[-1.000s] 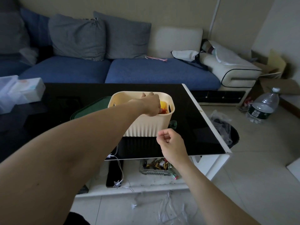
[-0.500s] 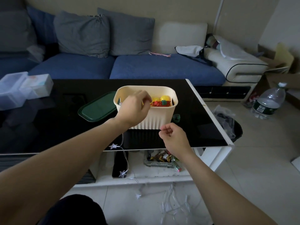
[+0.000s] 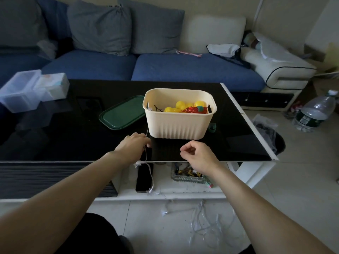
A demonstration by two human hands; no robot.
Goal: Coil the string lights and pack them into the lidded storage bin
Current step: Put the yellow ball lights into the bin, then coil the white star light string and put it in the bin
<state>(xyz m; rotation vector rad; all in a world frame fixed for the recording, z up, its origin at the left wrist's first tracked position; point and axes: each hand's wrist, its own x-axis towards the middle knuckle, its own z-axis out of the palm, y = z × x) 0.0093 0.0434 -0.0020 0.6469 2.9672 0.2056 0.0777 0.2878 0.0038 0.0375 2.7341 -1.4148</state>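
Observation:
A cream ribbed storage bin (image 3: 178, 125) stands open on the black glass table, holding yellow balls and a red bundle. Its green lid (image 3: 122, 113) lies flat just to the left. A thin string of lights (image 3: 149, 167) with small star shapes runs from the bin's left rim down past the table edge to a loose tangle on the floor (image 3: 203, 224). My left hand (image 3: 133, 143) pinches the string in front of the bin's left corner. My right hand (image 3: 199, 156) hovers near the table's front edge, fingers loosely curled, holding nothing.
Clear plastic boxes (image 3: 31, 90) sit at the table's left. A phone (image 3: 144, 177) and a glass ashtray (image 3: 189, 176) lie on the lower shelf. A water bottle (image 3: 315, 112) and a dark bin with a bag (image 3: 271, 136) stand on the floor at right. A blue sofa (image 3: 183, 70) runs behind.
My left hand has drawn back from inside the bin to the table in front of it, still on the string. My right hand stayed near the front edge.

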